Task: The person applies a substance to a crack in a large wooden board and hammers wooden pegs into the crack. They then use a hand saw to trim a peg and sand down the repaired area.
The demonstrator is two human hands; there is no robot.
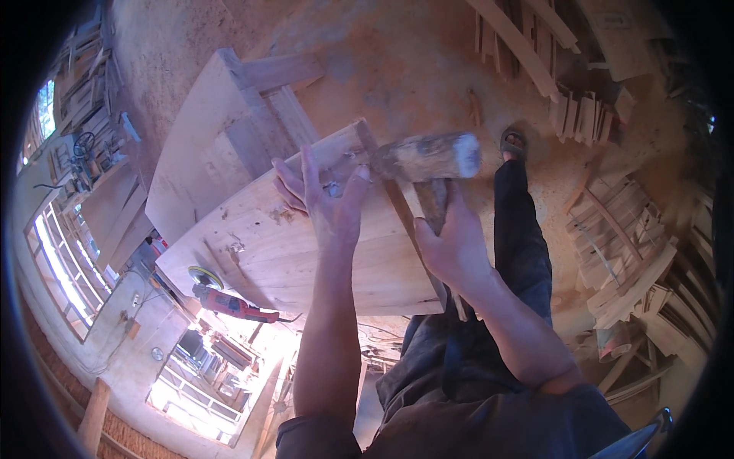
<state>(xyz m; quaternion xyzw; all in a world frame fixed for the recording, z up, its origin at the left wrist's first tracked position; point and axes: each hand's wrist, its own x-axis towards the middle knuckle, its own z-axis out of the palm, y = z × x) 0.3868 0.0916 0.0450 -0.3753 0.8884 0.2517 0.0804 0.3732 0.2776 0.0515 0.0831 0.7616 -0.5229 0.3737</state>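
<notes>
In my right hand [459, 252] is the handle of a mallet [428, 157], my fingers closed round it. Its thick, worn head is brown with a pale end and lies just past the edge of a wooden panel [306, 252]. My left hand [332, 210] is on the panel near its far corner, thumb and fingers spread apart. Small shiny bits and a rough dark patch show on the wood by these fingers; I cannot make out what the bits are.
A red power tool with a round disc [237, 306] rests at the panel's near left. Behind the panel stands another wooden piece with a frame [206, 138]. Stacked boards [589, 115] line the right side. My sandalled foot [513, 141] is on the dusty floor.
</notes>
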